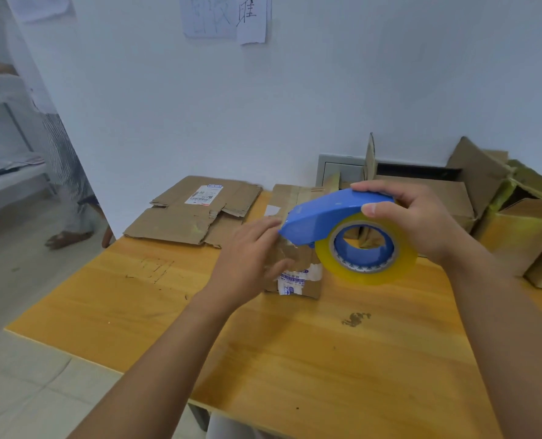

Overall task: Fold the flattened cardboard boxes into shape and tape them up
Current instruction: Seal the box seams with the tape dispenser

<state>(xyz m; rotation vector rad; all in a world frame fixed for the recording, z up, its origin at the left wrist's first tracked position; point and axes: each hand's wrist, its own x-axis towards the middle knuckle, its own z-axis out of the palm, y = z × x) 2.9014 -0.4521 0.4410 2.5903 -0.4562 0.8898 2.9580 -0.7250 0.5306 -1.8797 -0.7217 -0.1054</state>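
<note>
Left hand [250, 261] of mine reaches out over the middle of the table [168, 312], fingers loosely extended and blurred, their tips at the side of the small taped box [298, 248]; whether they pinch the tape end I cannot tell. Towards the far left corner of the table, a flattened cardboard box [197, 210] with a white shipping label lies flat, partly overhanging the edge. The small taped box stands near the middle of the far edge, brown tape across its top and a torn white label on its near face. Just above it I hold the blue tape dispenser [326, 213], its yellowish clear tape roll [366, 251] hanging below the blue cover. My right hand [415, 217] grips the dispenser from the right, fingers curled over the top of the cover and thumb pressing on the roll's edge. Along the far right edge sit several folded cardboard boxes [516, 223], some sealed with yellowish tape.
</note>
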